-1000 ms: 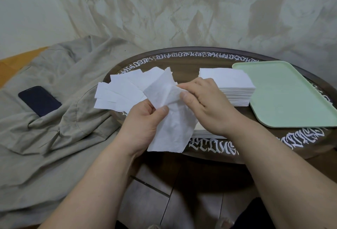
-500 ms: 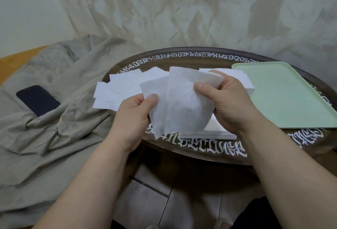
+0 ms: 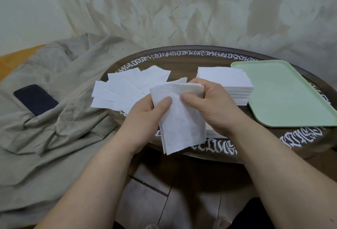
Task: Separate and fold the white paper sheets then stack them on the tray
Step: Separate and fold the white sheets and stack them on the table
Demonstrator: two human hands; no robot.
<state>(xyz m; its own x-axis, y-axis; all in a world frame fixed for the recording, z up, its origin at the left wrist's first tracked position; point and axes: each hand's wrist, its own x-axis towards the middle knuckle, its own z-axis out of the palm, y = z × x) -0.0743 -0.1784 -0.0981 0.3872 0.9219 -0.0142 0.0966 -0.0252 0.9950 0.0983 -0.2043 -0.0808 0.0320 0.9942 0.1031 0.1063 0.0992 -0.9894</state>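
Since the last frame my right hand (image 3: 211, 106) has folded the white sheet (image 3: 180, 119) toward my left hand (image 3: 145, 117); both thumbs pinch it, edges needing alignment before creasing.

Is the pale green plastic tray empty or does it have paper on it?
Empty. The pale green plastic tray shows only bare surface; the stack of white paper sheets sits beside it.

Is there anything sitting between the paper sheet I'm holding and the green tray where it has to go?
Partly: the tall stack of white sheets stands just left of the tray, beyond the folded sheet held in both hands. The tray's near end looks reachable with nothing in the way.
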